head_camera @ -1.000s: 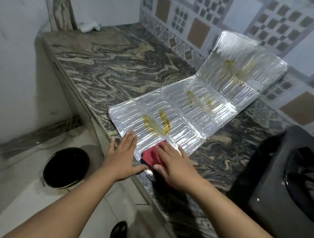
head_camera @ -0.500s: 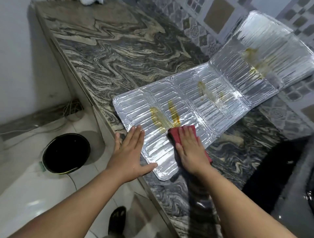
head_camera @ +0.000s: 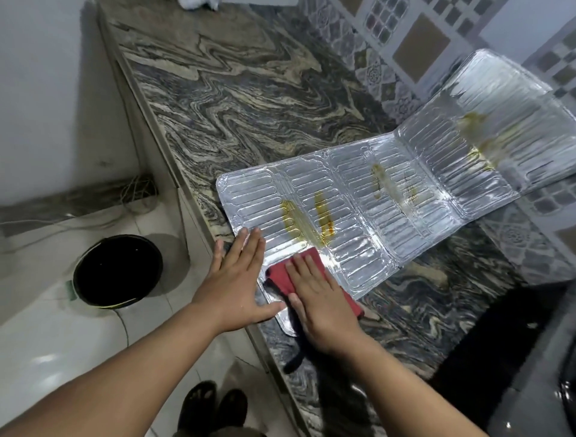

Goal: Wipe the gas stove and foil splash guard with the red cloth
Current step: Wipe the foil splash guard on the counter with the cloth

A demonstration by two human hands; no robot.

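Note:
The foil splash guard (head_camera: 367, 224) lies unfolded on the marble counter, its far panel leaning up against the tiled wall. Yellow-brown grease streaks mark each panel. My right hand (head_camera: 321, 299) presses flat on the red cloth (head_camera: 279, 276) at the guard's near corner, just below the nearest streaks. My left hand (head_camera: 237, 280) lies flat with fingers spread on the guard's near left edge, holding it down. The black gas stove (head_camera: 536, 374) shows only as a dark corner at the lower right.
The marble counter (head_camera: 249, 103) stretches away to the far left, with a white rag (head_camera: 199, 3) at its far end. Below the counter edge on the floor stands a black bucket (head_camera: 118, 271). My feet in dark sandals (head_camera: 212, 405) show at the bottom.
My right hand slid the red cloth up the near panel toward the streaks, then back toward the near corner. My left hand stayed flat on the guard's left edge.

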